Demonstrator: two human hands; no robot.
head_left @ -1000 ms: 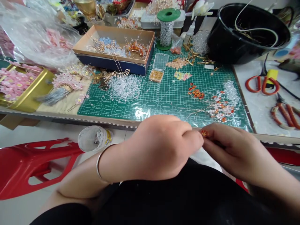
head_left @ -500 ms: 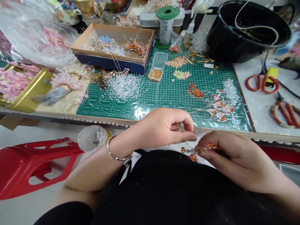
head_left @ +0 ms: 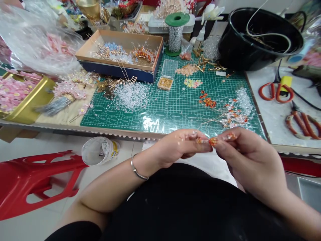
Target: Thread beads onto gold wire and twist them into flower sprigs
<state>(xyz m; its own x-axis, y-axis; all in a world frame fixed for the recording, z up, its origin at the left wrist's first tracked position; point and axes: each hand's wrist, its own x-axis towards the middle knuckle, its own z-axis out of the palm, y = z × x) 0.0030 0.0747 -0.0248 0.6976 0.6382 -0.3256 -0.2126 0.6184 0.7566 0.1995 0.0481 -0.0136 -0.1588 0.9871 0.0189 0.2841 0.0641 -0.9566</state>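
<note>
My left hand (head_left: pixel 173 147) and my right hand (head_left: pixel 255 160) meet in front of the table's edge. Between their fingertips is a small spray of orange and clear beads (head_left: pixel 213 141). Both hands pinch this beaded spray, and their fingers cover much of it. More beaded sprays (head_left: pixel 234 115) with orange and clear beads lie on the green cutting mat (head_left: pixel 173 100), their wire stems pointing left. Close by are loose orange flower beads (head_left: pixel 207 100) and a pile of clear beads (head_left: pixel 244 98).
Red-handled scissors (head_left: pixel 276 92) and pliers (head_left: pixel 302 124) lie at the right, below a black bucket (head_left: pixel 258 40). Behind the mat stand a cardboard box (head_left: pixel 117 63) and a green spool (head_left: pixel 175 33). A red stool (head_left: pixel 37 180) and a clear tub (head_left: pixel 96 150) are at lower left.
My left hand has moved right and turned, closing its fingers on the beaded spray. My right hand has risen slightly, bringing the spray nearer the mat.
</note>
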